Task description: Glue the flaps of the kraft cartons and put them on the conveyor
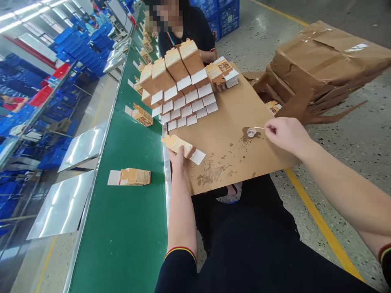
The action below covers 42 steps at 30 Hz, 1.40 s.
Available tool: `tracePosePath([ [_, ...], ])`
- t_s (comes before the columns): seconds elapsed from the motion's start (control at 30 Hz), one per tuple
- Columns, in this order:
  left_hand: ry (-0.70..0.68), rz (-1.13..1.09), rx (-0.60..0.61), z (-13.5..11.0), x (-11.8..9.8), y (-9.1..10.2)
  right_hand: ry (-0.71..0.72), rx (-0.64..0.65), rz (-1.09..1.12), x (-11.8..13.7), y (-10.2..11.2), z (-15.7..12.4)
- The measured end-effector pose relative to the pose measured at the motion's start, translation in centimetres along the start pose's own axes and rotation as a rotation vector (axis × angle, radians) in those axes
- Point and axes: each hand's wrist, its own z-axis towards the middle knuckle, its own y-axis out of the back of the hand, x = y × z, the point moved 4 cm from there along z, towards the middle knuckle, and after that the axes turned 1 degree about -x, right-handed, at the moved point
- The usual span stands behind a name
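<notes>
Box (177, 142), gripped in left hand (176, 158), points ten to four o'clock; lies nine o'clock from right hand (284, 132), which pinches stick (259, 127) close by cup (251, 132).

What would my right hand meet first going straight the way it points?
Probably the small, round, clear cup by the tip of the thin white stick your right hand holds; height is unclear.

Brightly lit by ceiling tubes (28, 8) at upper left; streaked with white glare on two metal panels (62, 207); soft in the far background, stretched toward the edges, pixelated over part of a co-worker (198, 24).
</notes>
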Motion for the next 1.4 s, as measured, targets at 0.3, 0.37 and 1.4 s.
tracePosePath([
  [0.3,-0.083,-0.095,0.122,-6.7,0.0,1.3,0.010,0.225,-0.142,0.7,-2.6,2.7],
  [0.37,-0.032,-0.081,0.157,-7.3,0.3,0.6,0.013,0.234,-0.147,0.4,-2.6,2.3],
  [1.4,-0.133,0.040,0.091,-10.5,0.6,-1.4,0.135,0.030,0.530,10.1,-12.6,-8.5],
])
